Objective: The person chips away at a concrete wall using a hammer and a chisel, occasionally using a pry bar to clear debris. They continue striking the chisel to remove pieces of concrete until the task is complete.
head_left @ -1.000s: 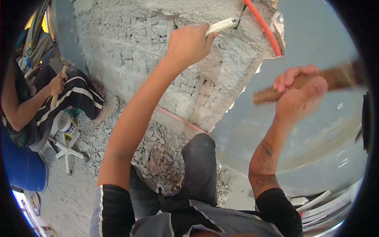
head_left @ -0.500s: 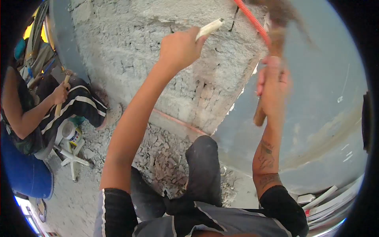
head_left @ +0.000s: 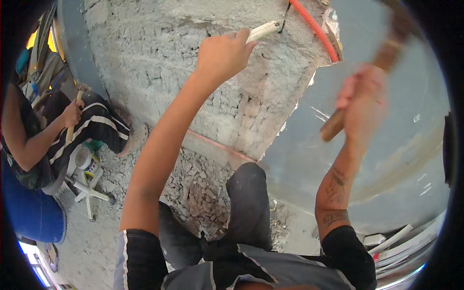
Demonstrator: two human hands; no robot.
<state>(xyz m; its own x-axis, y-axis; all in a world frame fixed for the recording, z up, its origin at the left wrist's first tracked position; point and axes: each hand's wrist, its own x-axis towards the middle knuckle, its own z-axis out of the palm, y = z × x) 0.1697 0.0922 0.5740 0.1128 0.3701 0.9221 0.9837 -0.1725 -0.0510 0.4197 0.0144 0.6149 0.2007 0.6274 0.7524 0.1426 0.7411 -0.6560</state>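
Observation:
My left hand (head_left: 224, 55) is closed round a chisel (head_left: 264, 32) with a pale, wrapped-looking shaft, held against the rough, chipped wall (head_left: 159, 63). The chisel's dark end points right, and its other end is hidden by my hand. To the right, my right hand (head_left: 363, 92) grips a hammer (head_left: 385, 57) by its wooden handle, raised in front of the grey wall surface. Motion blurs both hammer head and hand. An orange corrugated conduit (head_left: 316, 30) comes down between the two tools, beside a thin dark rod or wire.
Broken rubble (head_left: 200, 188) covers the floor by my knees. At left, a seated person (head_left: 29, 140) holds another hammer (head_left: 76, 111), near a white bucket (head_left: 87, 160), a white stool base (head_left: 88, 193) and a blue barrel (head_left: 38, 217). Long white pieces (head_left: 406, 246) lie at lower right.
My right hand has swung the hammer rightward, away from the chisel, uncovering the conduit's lower end. My left hand stays nearly in place with the chisel.

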